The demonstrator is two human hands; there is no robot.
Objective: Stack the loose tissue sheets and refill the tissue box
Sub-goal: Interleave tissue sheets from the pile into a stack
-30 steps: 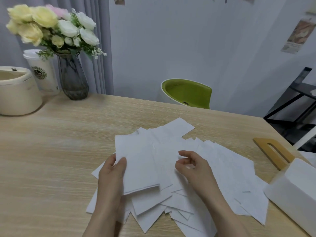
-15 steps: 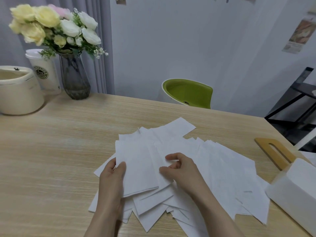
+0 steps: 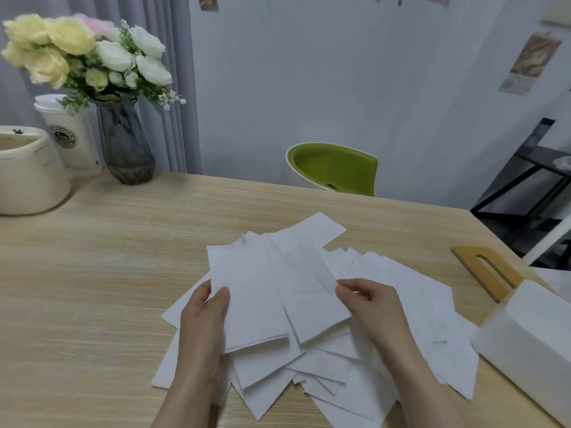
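At the far left of the wooden table (image 3: 92, 273) sits a cream pot (image 3: 27, 177), with a white lidded paper cup (image 3: 69, 137) just beside it and a dark glass vase (image 3: 125, 146) of yellow, white and pink flowers (image 3: 86, 57) to the right of the cup. Nearer, left of centre, the left hand (image 3: 205, 322) grips a small neat stack of tissue sheets (image 3: 247, 291), thumb on top at the stack's left edge and fingers underneath, so the stack is lifted a little above the rest. Beneath and around it the loose tissue sheets (image 3: 411, 291) lie fanned out on the table in a messy overlapping spread that reaches from the near centre toward the right. To the right of the stack, the right hand (image 3: 374, 304) pinches the right edge of a single sheet (image 3: 312, 307) between thumb and fingertips; that sheet lies partly over the held stack, skewed to it. Beyond the far table edge stands a green chair (image 3: 333, 168). Farther right, a wooden lid (image 3: 488, 270) with a long slot lies flat on the table, and just near of it, at the right edge, stands the white tissue box (image 3: 531, 338), apart from both hands and touching the outer edge of the spread.
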